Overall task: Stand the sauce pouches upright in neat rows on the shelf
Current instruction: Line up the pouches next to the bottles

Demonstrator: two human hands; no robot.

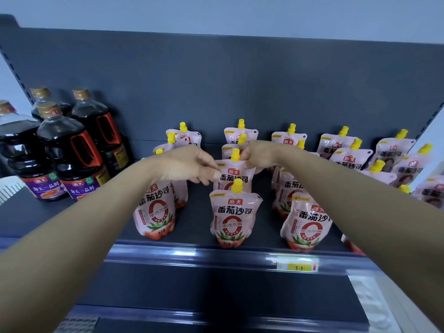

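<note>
Pink tomato sauce pouches with yellow caps stand upright in rows on the dark shelf (pixel 199 219). In the middle row, the second pouch from the front (pixel 236 177) is held at its top by both hands. My left hand (pixel 189 165) pinches its upper left corner. My right hand (pixel 258 153) grips its upper right edge beside the yellow cap. The front pouch of that row (pixel 234 218) stands free just before it. The left row's front pouch (pixel 156 210) and the right row's front pouch (pixel 306 224) are partly hidden by my forearms.
Large dark soy sauce bottles (pixel 69 152) stand at the left of the shelf. More pouches (pixel 394 155) fill the far right. A yellow price tag (pixel 298 265) sits on the shelf's front rail. The grey back panel (pixel 216 80) rises behind.
</note>
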